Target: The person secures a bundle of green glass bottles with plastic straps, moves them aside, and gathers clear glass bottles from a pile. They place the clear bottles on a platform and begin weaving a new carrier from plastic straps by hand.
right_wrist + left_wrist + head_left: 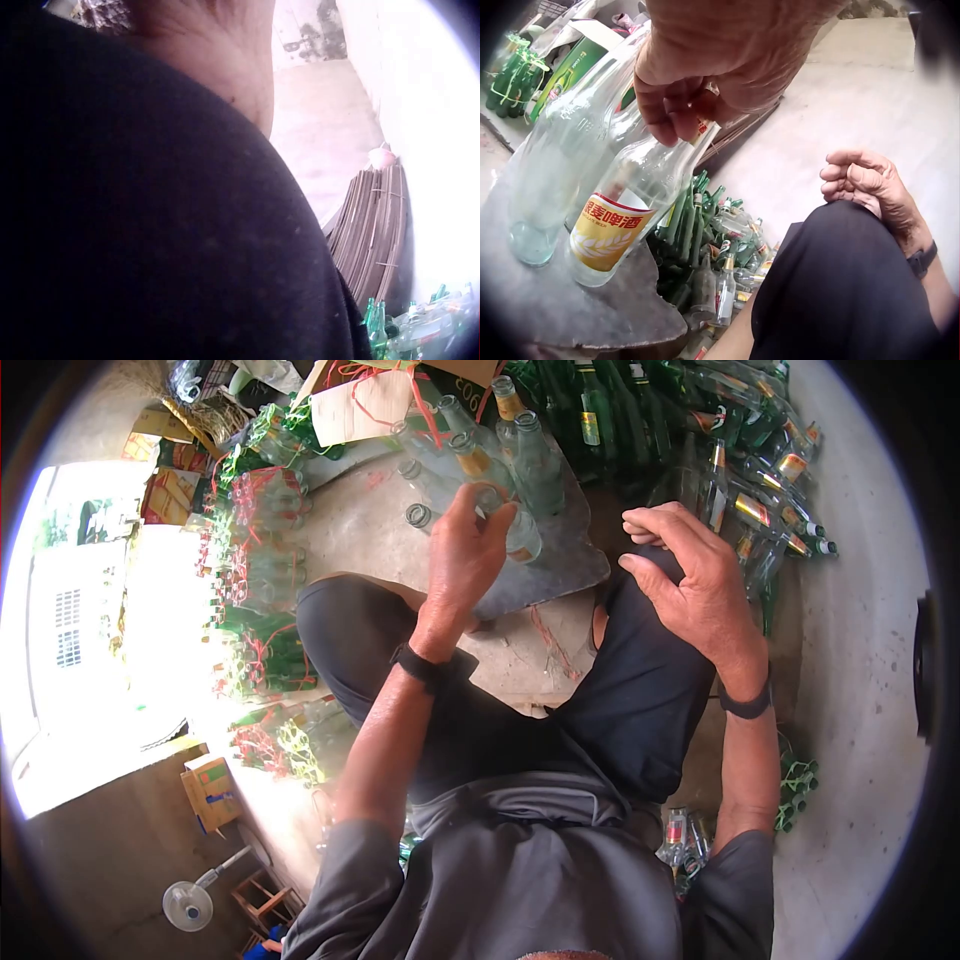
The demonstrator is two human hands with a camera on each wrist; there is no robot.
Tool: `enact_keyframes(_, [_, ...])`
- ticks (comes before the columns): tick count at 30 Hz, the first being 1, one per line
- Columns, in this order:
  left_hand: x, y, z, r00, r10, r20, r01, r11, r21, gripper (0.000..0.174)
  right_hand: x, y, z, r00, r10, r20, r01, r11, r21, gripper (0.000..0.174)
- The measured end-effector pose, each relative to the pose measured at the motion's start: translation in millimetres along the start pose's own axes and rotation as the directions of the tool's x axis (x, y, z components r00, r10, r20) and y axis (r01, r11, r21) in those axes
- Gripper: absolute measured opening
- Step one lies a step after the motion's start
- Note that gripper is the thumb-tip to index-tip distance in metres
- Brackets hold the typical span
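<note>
My left hand (468, 555) grips the neck of a clear glass beer bottle (622, 217) with a yellow and red label. The bottle stands slightly tilted in the left wrist view, its base at the dark slab (622, 319). Beside it on the same slab is another clear bottle (544, 187), with several more clear bottles (540, 465) grouped behind the hand. The fingers hide the held bottle's mouth. Over the right knee, my right hand (690, 580) holds nothing, its fingers loosely bent. In the right wrist view the dark trouser leg (165, 225) covers most of that hand.
Many green and clear bottles (770, 490) lie heaped at the right, against the pale wall (865, 610). Bundles of bottles (265, 530) tied with red string line the left side. Cardboard (360, 410) lies behind the slab, and a fan (188, 905) stands at lower left.
</note>
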State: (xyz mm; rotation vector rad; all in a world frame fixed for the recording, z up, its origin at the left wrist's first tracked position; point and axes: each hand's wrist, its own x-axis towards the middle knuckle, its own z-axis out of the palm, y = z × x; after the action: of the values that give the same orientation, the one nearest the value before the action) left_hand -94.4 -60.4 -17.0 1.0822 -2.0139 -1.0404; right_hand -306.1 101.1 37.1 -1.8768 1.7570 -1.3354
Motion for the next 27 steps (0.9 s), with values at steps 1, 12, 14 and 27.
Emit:
enact_keyframes(1, [0, -1, 0, 1.0, -0.001, -0.017, 0.002, 0.999, 0.034, 0.019, 0, 0, 0, 1.0, -0.002, -0.004, 0.002, 1.0, -0.007, 0.035])
enact_keyframes(12, [5, -12, 0, 0.997, -0.037, -0.07, 0.042, 0.997, 0.068, 0.023, -2, 0, -1, 1.0, -0.019, 0.001, 0.019, 0.997, -0.072, 0.033])
enact_keyframes(14, [5, -12, 0, 0.997, -0.04, -0.068, 0.043, 0.998, 0.045, 0.023, -3, 0, -1, 1.0, -0.018, -0.001, 0.018, 0.996, -0.084, 0.033])
enact_keyframes(27, [1, -14, 6, 0.99, -0.073, -0.124, 0.077, 0.997, 0.023, 0.025, -26, 15, -24, 0.929, 0.304, -0.21, -0.167, 0.853, 0.494, 0.026])
